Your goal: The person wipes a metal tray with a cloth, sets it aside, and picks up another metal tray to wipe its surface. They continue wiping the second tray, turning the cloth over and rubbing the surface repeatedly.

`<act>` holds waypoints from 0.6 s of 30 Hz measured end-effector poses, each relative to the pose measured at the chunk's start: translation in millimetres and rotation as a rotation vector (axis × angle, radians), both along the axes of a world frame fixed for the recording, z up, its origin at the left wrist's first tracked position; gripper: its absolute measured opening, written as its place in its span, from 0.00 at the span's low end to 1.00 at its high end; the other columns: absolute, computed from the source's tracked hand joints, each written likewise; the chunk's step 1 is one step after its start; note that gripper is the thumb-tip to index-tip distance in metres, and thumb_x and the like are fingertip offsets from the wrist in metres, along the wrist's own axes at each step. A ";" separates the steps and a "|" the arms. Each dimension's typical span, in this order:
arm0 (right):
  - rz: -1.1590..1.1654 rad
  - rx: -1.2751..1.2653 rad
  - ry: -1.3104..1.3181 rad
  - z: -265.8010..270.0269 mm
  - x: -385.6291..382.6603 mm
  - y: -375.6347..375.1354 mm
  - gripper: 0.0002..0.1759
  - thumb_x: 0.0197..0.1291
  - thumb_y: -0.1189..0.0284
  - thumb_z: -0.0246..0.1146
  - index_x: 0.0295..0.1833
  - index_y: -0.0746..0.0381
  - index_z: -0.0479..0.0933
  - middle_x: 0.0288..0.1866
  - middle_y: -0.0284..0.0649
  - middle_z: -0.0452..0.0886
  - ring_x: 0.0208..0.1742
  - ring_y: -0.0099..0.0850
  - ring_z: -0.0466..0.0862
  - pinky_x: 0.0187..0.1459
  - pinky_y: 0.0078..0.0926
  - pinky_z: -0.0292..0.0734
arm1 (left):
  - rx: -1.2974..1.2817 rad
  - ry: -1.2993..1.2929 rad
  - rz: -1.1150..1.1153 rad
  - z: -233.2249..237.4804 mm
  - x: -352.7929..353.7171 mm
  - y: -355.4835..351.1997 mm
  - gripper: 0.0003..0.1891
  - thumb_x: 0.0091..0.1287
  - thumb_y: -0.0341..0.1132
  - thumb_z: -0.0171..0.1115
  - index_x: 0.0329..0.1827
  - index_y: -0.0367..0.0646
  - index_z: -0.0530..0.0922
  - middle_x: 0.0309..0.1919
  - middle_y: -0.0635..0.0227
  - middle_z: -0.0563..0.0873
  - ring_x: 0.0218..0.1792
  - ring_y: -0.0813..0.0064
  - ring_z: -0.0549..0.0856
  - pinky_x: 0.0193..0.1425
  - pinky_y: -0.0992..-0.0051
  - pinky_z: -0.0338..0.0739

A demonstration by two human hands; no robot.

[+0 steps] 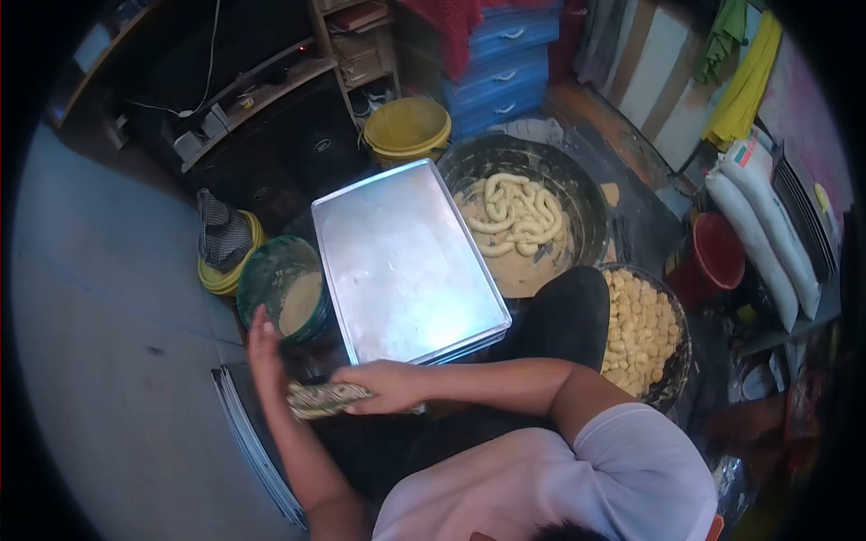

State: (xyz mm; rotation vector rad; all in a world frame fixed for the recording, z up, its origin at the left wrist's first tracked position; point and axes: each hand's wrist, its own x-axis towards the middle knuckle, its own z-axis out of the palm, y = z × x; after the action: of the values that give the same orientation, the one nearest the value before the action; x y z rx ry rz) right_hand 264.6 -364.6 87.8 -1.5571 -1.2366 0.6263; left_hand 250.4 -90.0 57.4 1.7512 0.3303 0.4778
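My right hand (386, 386) is closed on a patterned cloth (327, 398), low in front of the stacked metal trays (406, 261). My left hand (264, 347) is raised left of the cloth, near the green tub (287, 287) of pale powder; its fingers are extended, somewhat blurred. The top tray is bare and shiny. Behind it, a wide dark basin (591, 198) holds long coiled ropes of dough (532, 212) on powder. At the right, beside my knee, a round pan holds many small dough pieces (636, 334).
A yellow bucket (406, 126) stands behind the trays, near blue drawers (505, 72). A red bucket (717, 252) and white sacks (753, 234) are at the right. More flat trays (253, 451) lean at the lower left. A mesh item (224, 236) rests on a yellow container.
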 end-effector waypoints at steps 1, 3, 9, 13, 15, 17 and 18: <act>-0.041 0.139 -0.019 10.5 0.0 4.0 0.27 0.57 0.63 0.63 0.59 0.63 0.67 0.52 0.52 0.75 0.51 0.47 0.78 0.50 0.38 0.73 | -0.174 0.010 0.075 47.9 -14.5 -20.3 0.24 0.71 0.41 0.53 0.67 0.41 0.68 0.65 0.59 0.73 0.66 0.70 0.70 0.69 0.70 0.59; 0.011 0.197 -0.100 16.3 -6.5 20.5 0.32 0.55 0.61 0.64 0.62 0.63 0.65 0.57 0.50 0.72 0.57 0.47 0.74 0.56 0.41 0.68 | 0.017 -0.031 0.134 80.0 -45.3 -2.2 0.24 0.71 0.43 0.53 0.66 0.40 0.69 0.64 0.59 0.74 0.65 0.69 0.71 0.68 0.69 0.61; 0.337 -0.036 -0.771 -52.8 -64.5 57.6 0.53 0.51 0.44 0.62 0.76 0.55 0.47 0.76 0.49 0.53 0.76 0.46 0.52 0.71 0.62 0.39 | 0.162 0.097 0.155 112.4 -101.7 26.9 0.23 0.71 0.42 0.52 0.65 0.39 0.70 0.64 0.57 0.74 0.66 0.66 0.70 0.69 0.68 0.60; 0.314 0.023 -0.602 -46.7 -45.3 40.2 0.50 0.50 0.46 0.64 0.75 0.55 0.53 0.75 0.49 0.53 0.76 0.47 0.51 0.71 0.60 0.40 | 0.319 0.221 0.000 111.9 -79.7 -4.1 0.22 0.71 0.40 0.52 0.64 0.38 0.72 0.63 0.57 0.74 0.66 0.66 0.70 0.71 0.68 0.58; 0.038 -0.014 -0.679 -34.3 -10.6 24.7 0.44 0.53 0.50 0.63 0.72 0.57 0.59 0.75 0.51 0.53 0.76 0.46 0.52 0.71 0.58 0.42 | 0.446 0.194 -0.126 102.7 -48.1 -32.2 0.22 0.72 0.40 0.50 0.64 0.37 0.71 0.63 0.57 0.74 0.66 0.65 0.69 0.71 0.68 0.57; -0.207 -0.178 -0.626 -25.9 32.9 1.4 0.38 0.57 0.54 0.62 0.70 0.59 0.63 0.75 0.52 0.54 0.76 0.45 0.53 0.72 0.56 0.42 | 0.457 0.150 -0.225 82.8 -11.0 -69.5 0.24 0.73 0.45 0.47 0.65 0.37 0.70 0.64 0.57 0.73 0.67 0.65 0.68 0.71 0.68 0.56; -0.349 -0.197 -0.628 -37.3 50.5 -8.5 0.37 0.58 0.54 0.60 0.70 0.59 0.62 0.74 0.51 0.55 0.76 0.44 0.53 0.72 0.55 0.42 | 0.412 0.134 -0.257 63.0 9.8 -87.1 0.27 0.73 0.48 0.46 0.65 0.37 0.70 0.64 0.57 0.73 0.67 0.65 0.68 0.71 0.68 0.56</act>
State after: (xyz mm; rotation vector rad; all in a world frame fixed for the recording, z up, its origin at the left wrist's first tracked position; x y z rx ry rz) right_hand 315.0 -373.1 50.5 -2.1727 -1.3221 0.0184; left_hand 260.3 -177.1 120.4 2.1976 0.0996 0.2527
